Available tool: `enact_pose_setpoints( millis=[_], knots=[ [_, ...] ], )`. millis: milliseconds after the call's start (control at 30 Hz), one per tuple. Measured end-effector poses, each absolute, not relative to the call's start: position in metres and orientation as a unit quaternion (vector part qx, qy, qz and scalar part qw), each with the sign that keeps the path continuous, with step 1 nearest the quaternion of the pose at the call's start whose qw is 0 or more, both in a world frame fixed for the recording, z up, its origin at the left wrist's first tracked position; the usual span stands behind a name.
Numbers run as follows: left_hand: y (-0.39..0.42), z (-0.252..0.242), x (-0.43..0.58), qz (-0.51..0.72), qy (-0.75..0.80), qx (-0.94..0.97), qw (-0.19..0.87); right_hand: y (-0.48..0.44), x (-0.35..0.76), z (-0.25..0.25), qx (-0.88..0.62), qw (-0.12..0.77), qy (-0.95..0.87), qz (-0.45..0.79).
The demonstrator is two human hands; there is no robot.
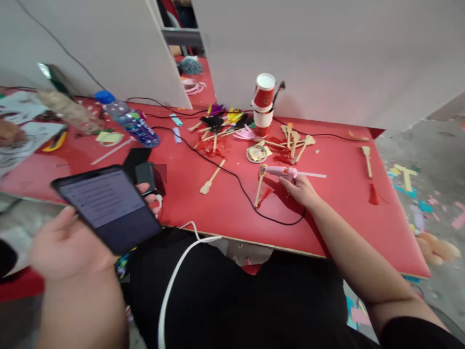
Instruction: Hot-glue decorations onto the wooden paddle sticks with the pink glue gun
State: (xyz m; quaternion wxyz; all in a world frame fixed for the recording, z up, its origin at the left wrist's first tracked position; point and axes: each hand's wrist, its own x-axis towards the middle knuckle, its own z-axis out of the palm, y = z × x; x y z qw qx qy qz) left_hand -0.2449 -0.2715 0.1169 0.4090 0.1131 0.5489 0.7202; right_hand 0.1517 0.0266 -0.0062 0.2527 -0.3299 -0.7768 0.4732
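My left hand (70, 245) is wrapped round the edge of a dark tablet (107, 206), its lit screen showing lines of text too blurred to read. On the red table, my right hand (304, 190) grips a pink hot glue gun (285, 171) with a pale glue stick poking out of its rear. The gun's nozzle meets the head of a small wooden stick (259, 186), though I cannot tell whether they touch. A red tassel (267, 195) lies beside that stick. Left of it rests another wooden stick (212, 178), and a round dish (257, 153) sits just behind the gun.
Stacked paper cups (263, 106) stand near the white partition. Feathered sticks (216, 126) and more wooden sticks (296, 140) lie around them. A black cord (232, 172) loops across the red table (348, 213). A plastic bottle (131, 121) and yellow cutter (55, 140) are at left.
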Motion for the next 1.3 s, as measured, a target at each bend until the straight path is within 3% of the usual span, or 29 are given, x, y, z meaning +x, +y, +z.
enact_pose_setpoints(
  millis=[200,967,1300],
  knots=[
    [-0.256,0.128,-0.230,0.709,0.597,0.159,0.339,0.026,0.153,-0.002,-0.347,0.248,-0.786,0.447],
    [-0.267,0.111,-0.256,0.724,0.547,0.167,0.385,0.026,0.156,-0.002,-0.368,0.209,-0.792,0.439],
    [-0.264,0.087,-0.259,0.669,0.643,-0.042,0.371,0.033,0.161,-0.023,-0.409,0.232,-0.770,0.431]
  ],
)
